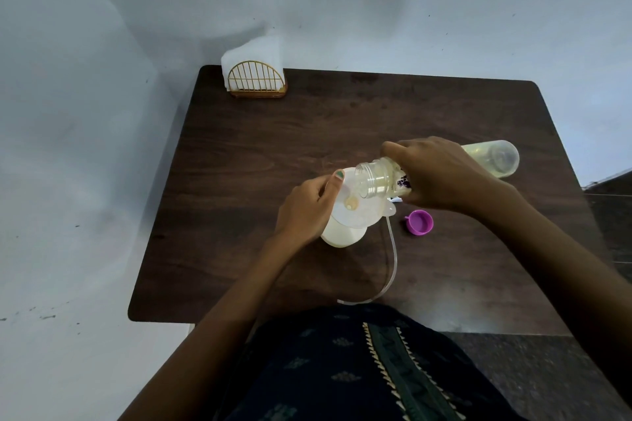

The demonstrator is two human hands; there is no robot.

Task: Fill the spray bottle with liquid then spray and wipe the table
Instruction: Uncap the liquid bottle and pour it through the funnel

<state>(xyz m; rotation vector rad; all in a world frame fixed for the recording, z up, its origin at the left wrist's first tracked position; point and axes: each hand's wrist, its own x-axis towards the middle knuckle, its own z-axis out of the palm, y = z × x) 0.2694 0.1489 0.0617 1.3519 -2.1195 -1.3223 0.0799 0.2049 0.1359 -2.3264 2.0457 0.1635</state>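
A whitish spray bottle (342,235) stands on the dark wooden table (239,164) with a clear funnel (359,212) set in its neck. My left hand (307,205) grips the funnel's left rim and the bottle top. My right hand (441,174) grips a clear bottle (376,178) of pale yellow liquid, tipped on its side with the open mouth over the funnel. A little liquid sits in the funnel's middle. The sprayer's thin clear tube (390,267) curves across the table toward me; its head is mostly hidden behind the funnel.
A purple cap (420,222) lies upturned just right of the funnel. A gold wire napkin holder with white napkins (256,73) stands at the table's far left corner. Walls close in behind and to the left.
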